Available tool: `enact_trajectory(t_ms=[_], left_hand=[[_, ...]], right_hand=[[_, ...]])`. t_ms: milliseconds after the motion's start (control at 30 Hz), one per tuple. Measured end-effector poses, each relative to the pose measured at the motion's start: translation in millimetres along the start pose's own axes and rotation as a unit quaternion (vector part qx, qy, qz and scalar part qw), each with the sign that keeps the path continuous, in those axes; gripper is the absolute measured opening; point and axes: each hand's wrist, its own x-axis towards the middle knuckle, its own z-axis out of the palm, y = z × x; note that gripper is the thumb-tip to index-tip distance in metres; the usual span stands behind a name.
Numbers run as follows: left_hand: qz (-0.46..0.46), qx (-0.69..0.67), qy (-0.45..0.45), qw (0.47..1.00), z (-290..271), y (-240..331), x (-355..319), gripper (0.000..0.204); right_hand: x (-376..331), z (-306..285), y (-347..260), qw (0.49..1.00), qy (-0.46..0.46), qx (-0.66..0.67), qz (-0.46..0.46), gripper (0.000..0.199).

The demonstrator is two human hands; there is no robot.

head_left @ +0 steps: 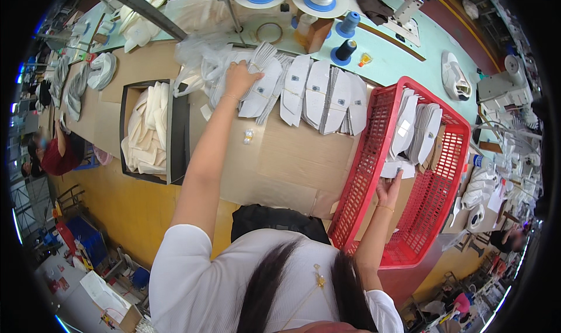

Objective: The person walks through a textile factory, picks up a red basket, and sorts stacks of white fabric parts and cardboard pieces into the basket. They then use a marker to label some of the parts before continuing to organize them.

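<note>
Cardboard-covered table, red basket: hands on pale pieces

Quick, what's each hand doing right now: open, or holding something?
Left hand: thumb spread, over pale stacked pieces; whether it grips cannot be told.
Right hand: at white pieces inside the red basket; firmness of grip cannot be told.

My head-worn fisheye looked down from near above, set back behind my left hand and right hand.
</note>
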Motion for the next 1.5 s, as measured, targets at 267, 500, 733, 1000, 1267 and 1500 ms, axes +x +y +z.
enact_trajectory(t_ms=[267,500,733,1000,1267,1500], left_hand=[[0.009,0.041,0.035,0.998,6,7,4,0.057],[0.017,-0.030,-0.008,0.999,-30,-1,1,0.049],[-0.078,-0.560,-0.176,0.806,-62,-18,-66,0.049],[0.306,-0.403,-0.316,0.803,-65,80,-204,0.059],[0.394,-0.207,-0.219,0.869,-77,89,-192,0.057],[-0.043,-0.048,0.089,0.994,-20,-111,-30,0.079]], right_hand=[[16,8,-6,0.995,0.060,0.007,0.074,0.079],[-29,4,-10,0.982,0.116,-0.150,-0.006,0.080],[-97,56,-28,0.813,0.070,-0.400,-0.419,0.049],[-189,146,56,0.836,-0.391,-0.145,0.357,0.079],[-217,93,29,0.927,-0.299,-0.195,0.112,0.066],[-143,-9,-42,0.973,-0.162,0.075,-0.145,0.054]])
